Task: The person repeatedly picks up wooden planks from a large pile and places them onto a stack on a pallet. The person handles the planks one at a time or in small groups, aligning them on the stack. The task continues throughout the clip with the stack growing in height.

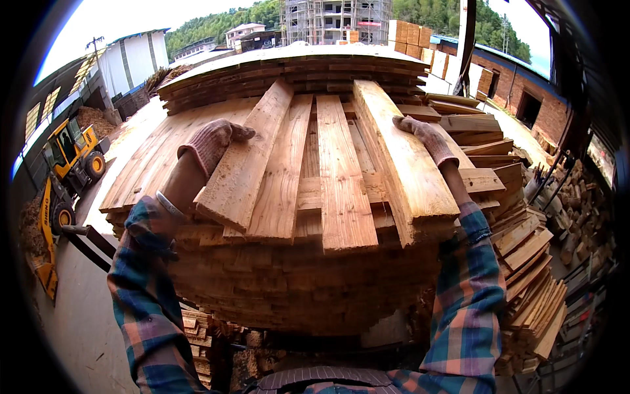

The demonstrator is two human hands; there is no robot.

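My left hand (216, 141), in a knitted work glove, grips the left edge of a tilted wooden plank (252, 161), its fingertips over the top face. Farther right, my gloved right hand (428, 136) is closed on the right side of a thick plank (400, 164), fingers reaching onto its upper face. Both planks rest on a tall lumber stack and point away from me. Between them lie a knotty plank (283, 177) and a narrower plank (342, 177), with gaps showing crosswise boards beneath. The undersides of both hands are hidden.
A higher layer of boards (295, 75) crosses the stack's far end. Flat boards (154, 154) lie left of my left hand. Loose boards (525, 243) pile up on the right. A yellow wheel loader (72, 154) stands at the left, and a metal post (464, 49) at the back right.
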